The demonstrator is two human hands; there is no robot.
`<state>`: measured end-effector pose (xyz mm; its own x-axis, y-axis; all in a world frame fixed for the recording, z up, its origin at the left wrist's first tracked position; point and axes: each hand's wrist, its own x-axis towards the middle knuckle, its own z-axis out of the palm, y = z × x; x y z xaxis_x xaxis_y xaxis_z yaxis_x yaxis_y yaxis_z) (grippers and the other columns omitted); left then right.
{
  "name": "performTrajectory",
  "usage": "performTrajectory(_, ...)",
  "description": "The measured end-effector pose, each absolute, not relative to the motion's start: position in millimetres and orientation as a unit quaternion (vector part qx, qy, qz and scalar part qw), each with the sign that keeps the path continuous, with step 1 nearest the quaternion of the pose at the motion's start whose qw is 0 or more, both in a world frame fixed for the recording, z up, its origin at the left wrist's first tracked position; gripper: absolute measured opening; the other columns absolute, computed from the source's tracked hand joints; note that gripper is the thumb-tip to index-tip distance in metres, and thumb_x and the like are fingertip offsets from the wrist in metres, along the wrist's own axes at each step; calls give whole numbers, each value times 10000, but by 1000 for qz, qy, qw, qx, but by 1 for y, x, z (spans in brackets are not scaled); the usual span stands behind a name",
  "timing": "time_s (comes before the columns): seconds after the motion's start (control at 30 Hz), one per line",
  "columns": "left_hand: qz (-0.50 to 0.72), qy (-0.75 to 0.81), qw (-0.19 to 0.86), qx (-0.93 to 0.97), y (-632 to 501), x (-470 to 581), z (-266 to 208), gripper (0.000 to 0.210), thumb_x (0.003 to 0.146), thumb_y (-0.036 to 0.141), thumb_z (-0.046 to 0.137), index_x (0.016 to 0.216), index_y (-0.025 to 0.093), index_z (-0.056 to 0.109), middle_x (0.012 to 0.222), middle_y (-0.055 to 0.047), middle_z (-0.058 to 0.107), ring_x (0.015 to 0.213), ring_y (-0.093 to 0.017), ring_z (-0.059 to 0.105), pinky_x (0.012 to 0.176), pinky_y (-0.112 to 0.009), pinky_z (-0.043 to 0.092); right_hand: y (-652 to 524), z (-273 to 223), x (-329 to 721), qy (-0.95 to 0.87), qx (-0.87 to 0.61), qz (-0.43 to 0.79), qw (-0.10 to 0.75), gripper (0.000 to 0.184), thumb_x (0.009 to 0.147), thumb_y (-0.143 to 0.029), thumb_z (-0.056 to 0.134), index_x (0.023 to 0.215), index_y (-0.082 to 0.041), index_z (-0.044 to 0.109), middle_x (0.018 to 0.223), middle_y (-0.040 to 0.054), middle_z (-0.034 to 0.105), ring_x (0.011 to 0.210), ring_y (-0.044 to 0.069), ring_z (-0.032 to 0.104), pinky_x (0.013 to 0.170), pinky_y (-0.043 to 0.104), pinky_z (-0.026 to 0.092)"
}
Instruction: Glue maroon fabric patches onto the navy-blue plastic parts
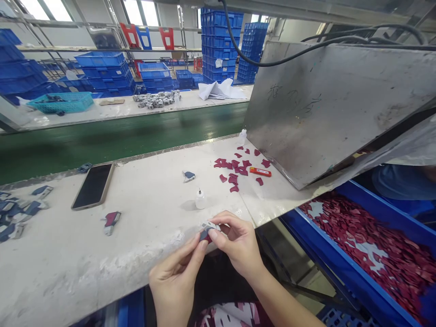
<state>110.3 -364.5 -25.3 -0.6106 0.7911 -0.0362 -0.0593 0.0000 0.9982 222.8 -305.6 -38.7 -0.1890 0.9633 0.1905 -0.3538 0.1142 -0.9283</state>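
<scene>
Factory assembly line: green conveyor belt (pixel 119 136) running between work surfaces, stacked blue crates (pixel 221 41) filling background.

A matt, scuffed white surface is shown by the worktable (pixel 143 213). At two o'clock, a dull, scratched metal sheet (pixel 334 104) is seen. The phone (pixel 92 185) at ten o'clock is glossy glass; the blue crate (pixel 350 268) is smooth plastic.
</scene>
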Motion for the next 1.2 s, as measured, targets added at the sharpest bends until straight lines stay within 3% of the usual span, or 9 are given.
performTrajectory(0.3, 641, 637, 310, 294, -364, 110, -23, 231, 606, 331, 867, 820, 277, 797, 841, -5, 775, 712, -194, 745, 702, -169, 611, -306, -40, 230, -519, -303, 618, 506, 265, 788, -254, 791, 1044, -306, 746, 1016, 19, 667, 969, 143, 633, 814, 222, 525)
performTrajectory(0.6, 615, 649, 139, 425, -371, 113, -49, 241, 704, 236, 822, 927, 319, 780, 961, 36, 774, 819, -192, 745, 848, -255, 616, -308, -43, 220, -480, -333, 625, 518, 165, 832, -306, 752, 956, -210, 704, 871, 16, 684, 817, 127, 647, 758, 222, 513)
performTrajectory(0.8, 633, 664, 248, 311, -365, 115, -38, 225, 648, 311, 851, 861, 265, 794, 893, 0, 781, 799, -217, 748, 791, -250, 632, -301, -45, 220, -462, -346, 650, 495, 247, 769, -390, 798, 911, -198, 737, 821, 24, 662, 772, 149, 616, 743, 263, 499)
performTrajectory(1.0, 651, 641, 351, 205, -357, 112, -33, 336, 586, 358, 887, 863, 193, 792, 866, -60, 780, 803, -256, 747, 796, -285, 635, -298, -41, 230, -513, -337, 645, 456, 486, 978, -569, 438, 1044, -202, 750, 837, 50, 663, 771, 151, 601, 786, 302, 493)
performTrajectory(1.2, 653, 633, 360, 208, -356, 112, -38, 334, 604, 345, 884, 884, 188, 790, 878, -70, 778, 817, -263, 745, 808, -297, 636, -300, -40, 227, -516, -356, 643, 440, 322, 909, -470, 628, 1066, -206, 726, 932, 38, 683, 856, 157, 623, 808, 276, 495)
